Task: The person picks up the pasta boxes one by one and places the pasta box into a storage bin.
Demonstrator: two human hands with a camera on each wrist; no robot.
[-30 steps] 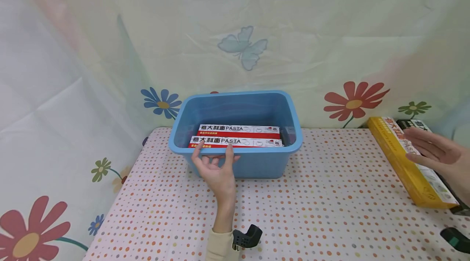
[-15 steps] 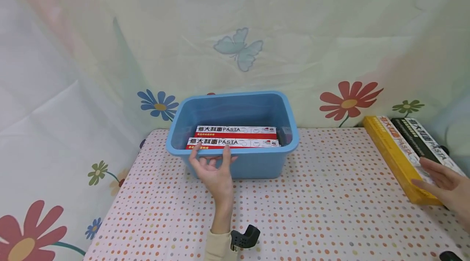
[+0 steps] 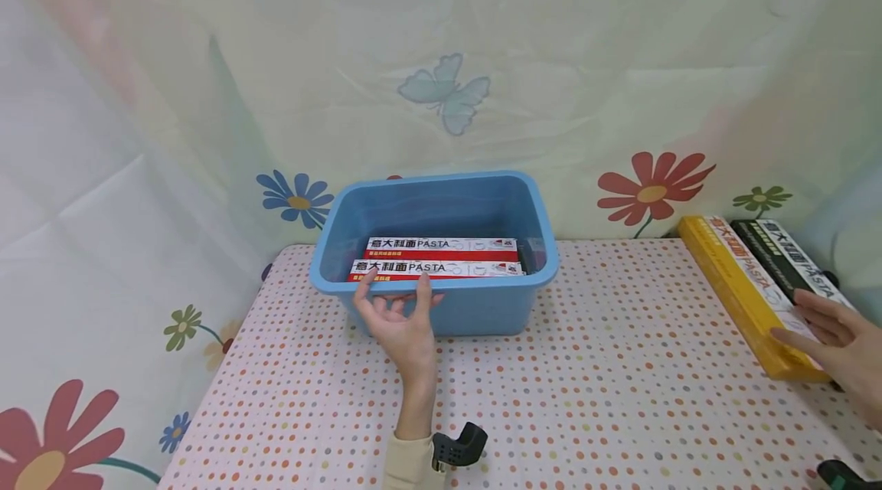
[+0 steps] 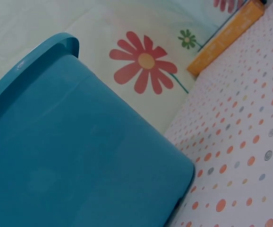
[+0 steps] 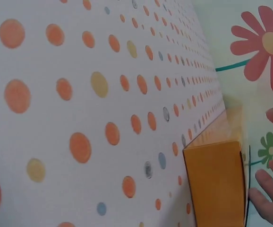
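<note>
A blue plastic bin (image 3: pixel 451 314) stands on the table against the backdrop, with two red-and-white pasta boxes (image 3: pixel 441 245) lying in it. My left hand (image 3: pixel 400 329) holds the bin's front rim, thumb and a finger over the edge and the other fingers below it. At the far right a yellow pasta box (image 3: pixel 730 298) and a black pasta box (image 3: pixel 772 260) lie side by side. My right hand (image 3: pixel 837 341) is over their near end, fingers apart; whether it touches them I cannot tell. In the right wrist view, the yellow box's end (image 5: pixel 217 184) shows beside the fingers.
A dotted cloth (image 3: pixel 606 367) covers the table. Behind it hangs a floral backdrop (image 3: pixel 524 92), which also runs along the left side.
My right hand has come down and nearer over the near end of the boxes, uncovering the black box. My left hand stays on the bin's rim. The view has shifted slightly.
</note>
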